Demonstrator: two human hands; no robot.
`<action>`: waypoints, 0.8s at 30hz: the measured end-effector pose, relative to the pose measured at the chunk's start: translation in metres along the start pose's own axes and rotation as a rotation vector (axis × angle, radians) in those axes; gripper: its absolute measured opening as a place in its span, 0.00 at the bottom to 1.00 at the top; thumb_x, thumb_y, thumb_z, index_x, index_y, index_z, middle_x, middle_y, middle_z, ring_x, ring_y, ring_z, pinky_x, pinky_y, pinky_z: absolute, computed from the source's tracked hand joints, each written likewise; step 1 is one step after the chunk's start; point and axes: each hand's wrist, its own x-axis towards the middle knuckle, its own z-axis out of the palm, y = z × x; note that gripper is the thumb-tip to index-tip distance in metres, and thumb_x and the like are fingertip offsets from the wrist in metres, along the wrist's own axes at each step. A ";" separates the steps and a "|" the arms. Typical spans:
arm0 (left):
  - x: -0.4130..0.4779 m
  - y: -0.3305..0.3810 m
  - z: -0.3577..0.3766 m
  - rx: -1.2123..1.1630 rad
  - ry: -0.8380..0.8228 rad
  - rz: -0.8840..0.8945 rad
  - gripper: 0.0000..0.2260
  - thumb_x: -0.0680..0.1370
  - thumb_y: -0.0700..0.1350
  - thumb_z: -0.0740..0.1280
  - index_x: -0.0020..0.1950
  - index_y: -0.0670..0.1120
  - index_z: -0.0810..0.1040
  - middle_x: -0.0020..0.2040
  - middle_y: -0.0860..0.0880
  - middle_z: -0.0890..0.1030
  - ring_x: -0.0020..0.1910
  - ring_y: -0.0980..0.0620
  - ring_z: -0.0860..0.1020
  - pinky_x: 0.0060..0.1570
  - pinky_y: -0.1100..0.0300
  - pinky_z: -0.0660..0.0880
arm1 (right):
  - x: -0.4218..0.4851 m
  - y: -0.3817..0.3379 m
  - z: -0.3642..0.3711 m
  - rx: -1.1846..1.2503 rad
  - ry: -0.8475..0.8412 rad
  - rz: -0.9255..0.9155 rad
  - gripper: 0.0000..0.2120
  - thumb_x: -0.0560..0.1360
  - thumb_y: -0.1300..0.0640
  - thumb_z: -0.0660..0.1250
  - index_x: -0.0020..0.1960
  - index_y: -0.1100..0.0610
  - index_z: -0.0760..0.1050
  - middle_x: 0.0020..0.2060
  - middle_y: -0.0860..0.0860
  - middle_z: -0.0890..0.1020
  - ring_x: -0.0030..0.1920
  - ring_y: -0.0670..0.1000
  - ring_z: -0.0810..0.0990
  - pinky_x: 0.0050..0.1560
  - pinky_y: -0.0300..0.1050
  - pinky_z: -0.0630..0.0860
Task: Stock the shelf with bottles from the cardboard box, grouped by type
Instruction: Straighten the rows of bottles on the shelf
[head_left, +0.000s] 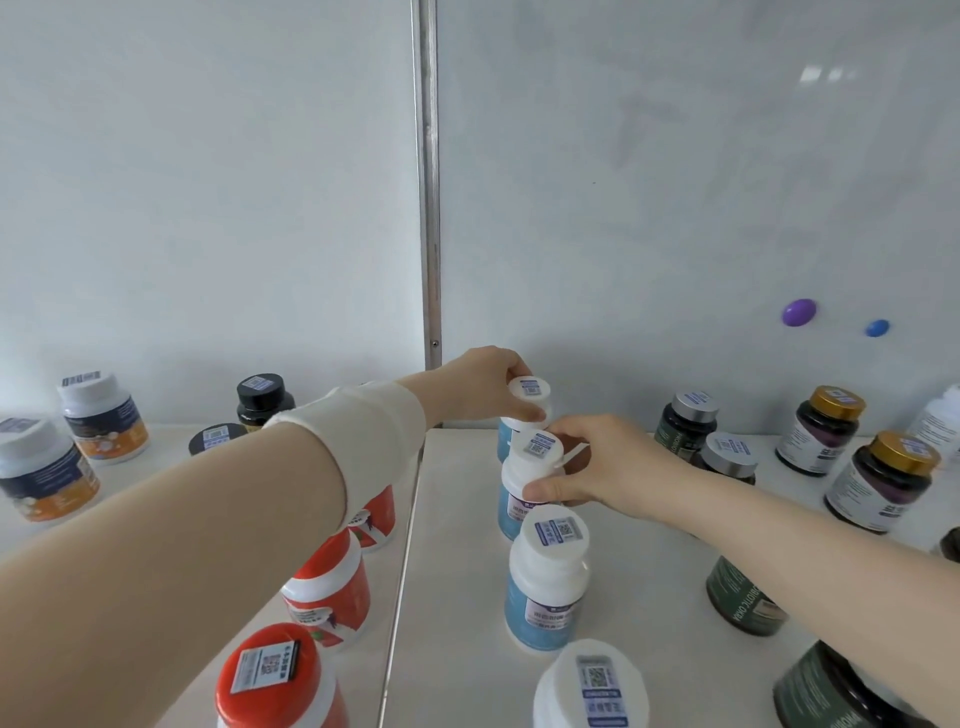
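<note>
**Hand state**
- The left hand (483, 384) reaches across the shelf (639, 561). Its fingers curl over the white cap of the rearmost bottle (529, 391) and grip it from above.
- The right hand (608, 467) holds the second bottle (536, 448). The thumb lies on the near side of its shoulder and the fingers wrap round the far side, below the cap.

**Position of the task items**
- The rearmost bottle stands upright near the back wall, just right of the metal strip (428, 182).
- The second bottle stands upright directly in front of it. Contact between the two cannot be determined.
- The third bottle (545, 587) and the front bottle (592, 686) stand upright and untouched, continuing the same single-file row toward the camera.
- All four have white caps. Three show blue labels; the front bottle's label is out of view.

**Other groups on the shelf**
- Left of the row, past the seam, the red-capped bottles (332, 587) form a parallel line, partly hidden under the left forearm and its white sleeve (363, 431).
- Further left stand two black-capped bottles (262, 392) and two orange-labelled bottles (101, 415).
- Right of the row stand two silver-capped bottles (688, 421), two gold-capped bottles (883, 478) and, nearer the camera, the dark green bottles (743, 603).
- A purple magnet (799, 312) and a blue magnet (877, 327) sit on the back wall.
</note>
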 end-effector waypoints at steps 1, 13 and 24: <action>0.000 0.000 0.000 0.002 0.000 0.000 0.21 0.71 0.51 0.72 0.62 0.46 0.74 0.58 0.49 0.78 0.51 0.53 0.74 0.52 0.62 0.71 | 0.000 0.000 0.000 0.005 -0.003 -0.002 0.18 0.66 0.56 0.76 0.54 0.49 0.75 0.45 0.45 0.79 0.40 0.41 0.77 0.31 0.24 0.72; -0.010 0.005 0.000 0.063 -0.067 -0.047 0.31 0.73 0.56 0.69 0.72 0.46 0.63 0.67 0.49 0.71 0.62 0.49 0.71 0.59 0.59 0.66 | -0.008 -0.007 -0.002 -0.069 -0.043 0.122 0.24 0.69 0.50 0.73 0.61 0.52 0.69 0.56 0.48 0.77 0.54 0.48 0.77 0.57 0.41 0.74; -0.099 0.018 -0.070 0.504 0.076 -0.046 0.25 0.77 0.56 0.64 0.71 0.48 0.64 0.67 0.49 0.73 0.63 0.46 0.74 0.62 0.52 0.72 | -0.060 -0.036 -0.044 -0.636 0.142 0.127 0.30 0.74 0.44 0.65 0.70 0.57 0.62 0.68 0.53 0.69 0.67 0.52 0.69 0.66 0.47 0.67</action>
